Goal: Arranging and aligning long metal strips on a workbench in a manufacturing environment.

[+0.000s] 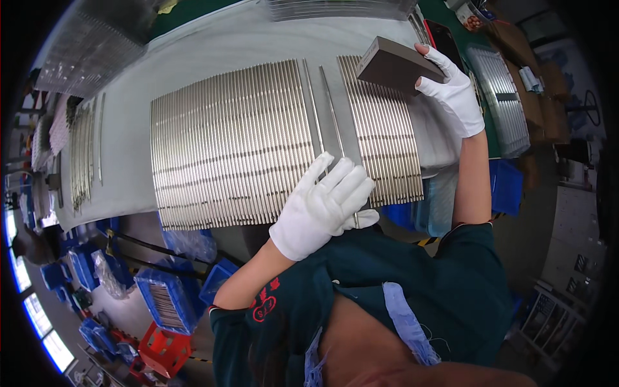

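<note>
I judge the work partway — two loose rods (pixel 331 103) lie between a wide bank (pixel 229 142) and a narrower bank (pixel 389 151) by the surface (pixel 126 142)'s near edge — my right grip (pixel 456 97) clamped on a dark block (pixel 394 68), my left grip (pixel 322 206) over one rod, whether closed I cannot tell.

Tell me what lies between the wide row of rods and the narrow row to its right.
In the head view, two separate rods lie between them; the left hand covers the lower part of that gap.

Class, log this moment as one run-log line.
left hand: over loose metal rods | right hand: gripping dark rectangular block | right rod row: partly behind block
</note>
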Demonstrator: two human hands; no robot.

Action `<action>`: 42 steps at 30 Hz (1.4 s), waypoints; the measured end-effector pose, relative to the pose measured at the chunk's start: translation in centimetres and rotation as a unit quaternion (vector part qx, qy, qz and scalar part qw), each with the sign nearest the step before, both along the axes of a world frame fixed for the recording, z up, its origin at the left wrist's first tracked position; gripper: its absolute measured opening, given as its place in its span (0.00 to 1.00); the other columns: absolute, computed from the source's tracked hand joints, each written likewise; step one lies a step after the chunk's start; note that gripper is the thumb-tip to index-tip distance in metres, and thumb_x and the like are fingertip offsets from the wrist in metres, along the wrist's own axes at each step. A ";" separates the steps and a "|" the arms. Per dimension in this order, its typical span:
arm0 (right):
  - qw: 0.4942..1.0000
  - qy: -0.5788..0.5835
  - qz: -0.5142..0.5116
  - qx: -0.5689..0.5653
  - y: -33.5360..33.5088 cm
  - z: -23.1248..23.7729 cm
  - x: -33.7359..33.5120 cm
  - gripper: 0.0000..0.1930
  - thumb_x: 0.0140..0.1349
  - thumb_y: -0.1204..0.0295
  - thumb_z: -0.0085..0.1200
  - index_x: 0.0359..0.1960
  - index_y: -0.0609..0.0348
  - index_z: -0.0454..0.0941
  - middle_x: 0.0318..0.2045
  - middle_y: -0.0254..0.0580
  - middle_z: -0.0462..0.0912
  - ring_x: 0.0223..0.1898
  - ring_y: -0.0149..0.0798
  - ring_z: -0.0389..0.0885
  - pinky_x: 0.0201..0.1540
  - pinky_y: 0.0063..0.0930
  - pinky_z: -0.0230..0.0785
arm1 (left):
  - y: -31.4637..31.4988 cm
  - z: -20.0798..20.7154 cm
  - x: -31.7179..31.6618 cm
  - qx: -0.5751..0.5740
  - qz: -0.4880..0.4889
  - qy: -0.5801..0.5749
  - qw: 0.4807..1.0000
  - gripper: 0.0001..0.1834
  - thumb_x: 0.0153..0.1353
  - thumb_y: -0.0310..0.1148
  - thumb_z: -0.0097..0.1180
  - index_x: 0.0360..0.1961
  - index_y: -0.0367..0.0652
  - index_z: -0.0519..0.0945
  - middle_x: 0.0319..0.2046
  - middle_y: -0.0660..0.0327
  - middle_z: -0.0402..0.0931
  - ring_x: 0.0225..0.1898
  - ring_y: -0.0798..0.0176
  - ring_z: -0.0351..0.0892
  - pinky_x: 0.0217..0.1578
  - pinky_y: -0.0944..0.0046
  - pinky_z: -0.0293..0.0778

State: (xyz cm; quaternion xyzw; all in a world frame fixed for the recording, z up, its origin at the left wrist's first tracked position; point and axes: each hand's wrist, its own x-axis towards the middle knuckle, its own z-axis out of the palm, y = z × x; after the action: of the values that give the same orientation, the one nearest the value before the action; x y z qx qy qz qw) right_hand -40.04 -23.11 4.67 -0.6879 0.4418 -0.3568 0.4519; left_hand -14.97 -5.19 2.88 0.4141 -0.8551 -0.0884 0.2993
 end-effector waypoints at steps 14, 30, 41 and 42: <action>0.999 0.045 0.011 0.013 0.0 -0.5 3.5 0.31 0.63 0.74 0.68 0.68 0.57 0.74 0.62 0.37 0.80 0.56 0.30 0.79 0.60 0.24 0.74 | 0.0 1.0 0.6 0.025 -0.004 -0.002 1.000 0.23 0.54 0.50 0.64 0.39 0.41 0.76 0.35 0.60 0.68 0.40 0.58 0.73 0.53 0.57 0.72; 0.967 0.134 0.199 -0.082 1.0 1.1 6.3 0.27 0.61 0.80 0.65 0.64 0.61 0.78 0.59 0.41 0.84 0.60 0.34 0.81 0.64 0.28 0.74 | 0.3 1.3 0.7 0.033 0.003 -0.038 0.999 0.22 0.54 0.47 0.63 0.42 0.40 0.79 0.41 0.58 0.74 0.46 0.57 0.76 0.58 0.56 0.71; 0.985 0.073 0.155 -0.005 1.6 0.7 4.9 0.28 0.59 0.80 0.68 0.64 0.63 0.78 0.62 0.41 0.81 0.62 0.34 0.78 0.65 0.27 0.72 | 0.6 0.6 0.6 0.008 0.017 -0.003 1.000 0.23 0.56 0.49 0.63 0.41 0.40 0.78 0.41 0.59 0.74 0.45 0.58 0.76 0.58 0.56 0.72; 0.986 0.085 0.139 0.028 1.4 1.1 3.9 0.29 0.60 0.80 0.68 0.65 0.63 0.76 0.63 0.41 0.79 0.63 0.34 0.77 0.65 0.28 0.72 | 0.5 0.7 0.7 0.008 0.018 -0.003 1.000 0.23 0.56 0.49 0.63 0.41 0.40 0.78 0.41 0.59 0.74 0.45 0.58 0.76 0.58 0.56 0.72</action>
State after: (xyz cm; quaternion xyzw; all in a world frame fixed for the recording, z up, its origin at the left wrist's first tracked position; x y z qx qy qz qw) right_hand -36.13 -21.66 5.78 -0.7574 0.3883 -0.2180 0.4776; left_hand -14.31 -4.69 3.57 0.4322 -0.8477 -0.0881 0.2948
